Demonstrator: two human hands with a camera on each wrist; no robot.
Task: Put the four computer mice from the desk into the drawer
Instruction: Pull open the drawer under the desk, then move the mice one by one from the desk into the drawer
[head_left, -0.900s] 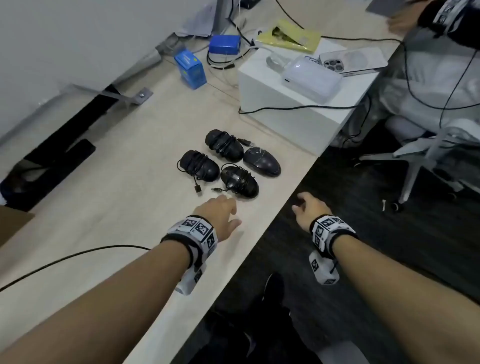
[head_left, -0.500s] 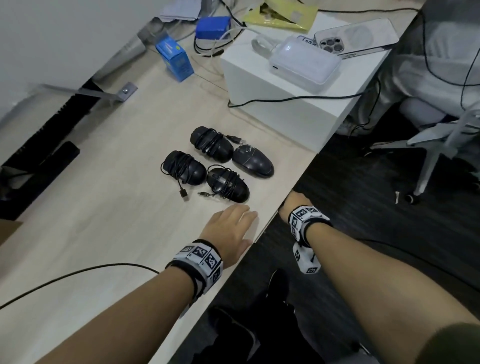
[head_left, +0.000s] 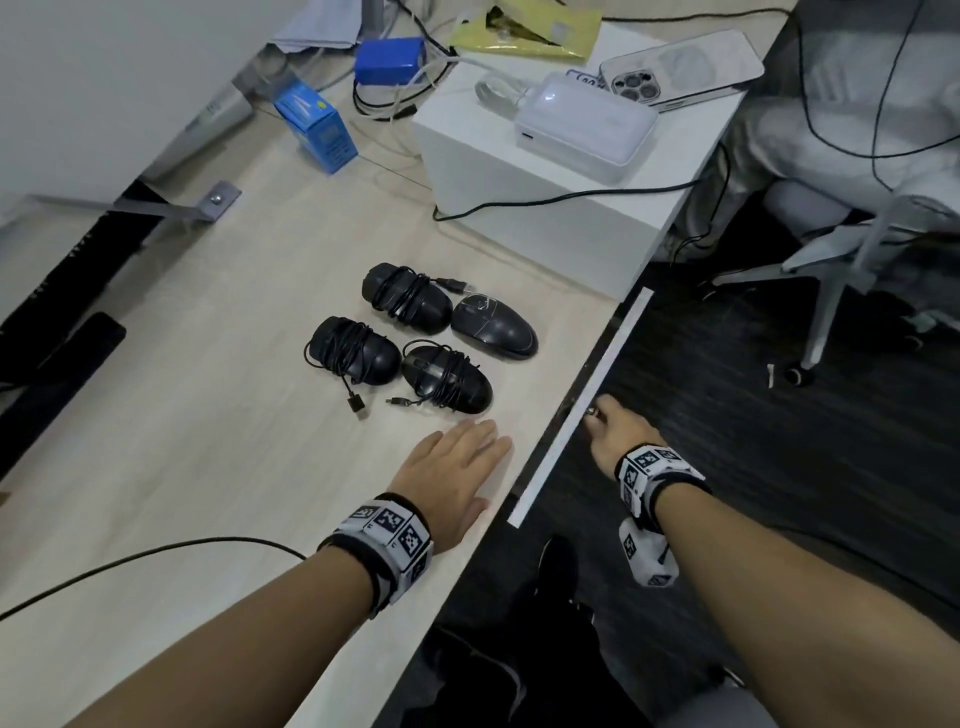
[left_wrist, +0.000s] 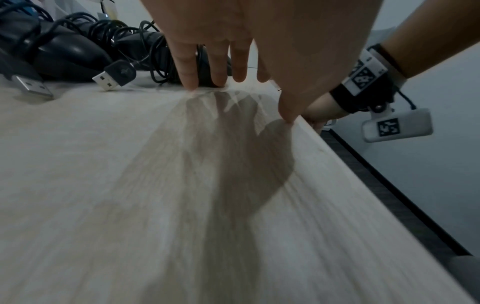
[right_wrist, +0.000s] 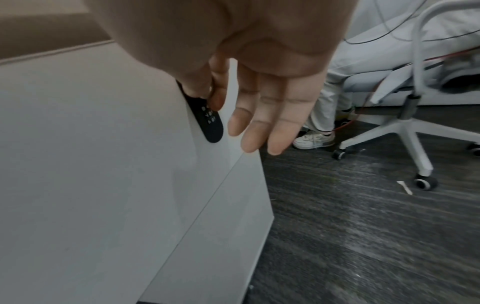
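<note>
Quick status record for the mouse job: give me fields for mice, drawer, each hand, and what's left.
mice: four black mice grouped on the desk, three wrapped in their cables, none picked up
drawer: white front below the desk edge, open only a crack
left hand: left hand flat on the desk just short of the nearest mouse, holding nothing
right hand: right hand pinches a black tab at the drawer front
remaining: open drawer, move all four mice
</note>
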